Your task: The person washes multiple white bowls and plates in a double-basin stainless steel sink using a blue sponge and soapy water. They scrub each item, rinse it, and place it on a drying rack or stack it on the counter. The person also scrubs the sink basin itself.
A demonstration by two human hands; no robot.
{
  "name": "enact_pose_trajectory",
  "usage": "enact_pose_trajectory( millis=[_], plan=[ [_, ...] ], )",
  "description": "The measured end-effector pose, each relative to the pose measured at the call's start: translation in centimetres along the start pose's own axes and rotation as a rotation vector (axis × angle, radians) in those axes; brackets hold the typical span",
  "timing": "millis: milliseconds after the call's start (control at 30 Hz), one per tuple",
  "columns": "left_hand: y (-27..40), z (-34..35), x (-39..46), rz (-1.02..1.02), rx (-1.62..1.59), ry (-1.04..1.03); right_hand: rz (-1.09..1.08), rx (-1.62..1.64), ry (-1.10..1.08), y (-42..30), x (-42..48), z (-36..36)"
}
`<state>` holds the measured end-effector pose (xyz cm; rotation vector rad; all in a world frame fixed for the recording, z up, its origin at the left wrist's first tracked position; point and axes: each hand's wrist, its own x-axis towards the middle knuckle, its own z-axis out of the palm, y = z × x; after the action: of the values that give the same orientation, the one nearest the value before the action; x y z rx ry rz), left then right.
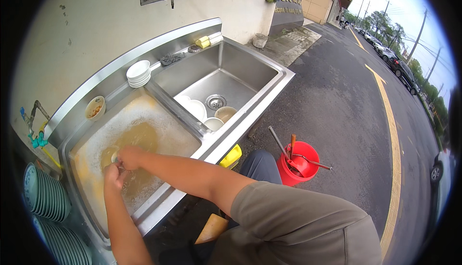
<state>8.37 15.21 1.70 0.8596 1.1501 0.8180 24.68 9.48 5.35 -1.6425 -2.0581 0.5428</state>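
Note:
Over the soapy, brownish water (139,138) in the left sink basin, my left hand (114,175) and my right hand (130,157) meet. Between them is a small pale dish (114,156), gripped at its edge and largely covered by my fingers. White suds surround the murky patch under my hands. A cream bowl with food scraps (95,108) sits tilted on the back ledge. Farther right along that ledge stands a stack of small white dishes (138,73).
The right steel basin (249,66) holds white plates (196,109) and bowls (213,123) near its drain. A steel scourer (171,59) and yellow sponges (203,42) lie behind. Stacked green plates (47,192) stand left, below a tap (39,140). A red bucket of utensils (297,164) stands right.

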Motion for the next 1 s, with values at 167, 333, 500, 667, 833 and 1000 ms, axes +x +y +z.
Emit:
enact_pose_trajectory(
  millis=[167, 333, 500, 667, 833, 1000],
  plan=[
    [1.6, 4.3, -5.0, 0.157, 0.205, 0.076, 0.234, -0.098, 0.021, 3.1, -0.9, -0.4],
    [-0.5, 0.4, 1.0, 0.034, 0.248, -0.160, 0.247, 0.006, 0.214, 4.4, 0.6, -0.3],
    [0.2, 3.8, -4.2, 0.012, 0.014, -0.260, -0.017, 0.518, 0.324, 2.2, -0.1, 0.3],
    [0.5, 2.2, -4.4, 0.065, 0.160, -0.198, 0.083, 0.205, 0.000, 2.5, -0.1, -0.1],
    [1.1, 1.3, -6.0, 0.071, 0.354, -0.031, 0.239, 0.041, 0.255, 1.8, 0.9, 1.8],
    [0.5, 0.6, -5.0, 0.017, 0.214, -0.230, 0.019, 0.715, 0.316, 1.1, 2.0, 3.4]
  ],
)
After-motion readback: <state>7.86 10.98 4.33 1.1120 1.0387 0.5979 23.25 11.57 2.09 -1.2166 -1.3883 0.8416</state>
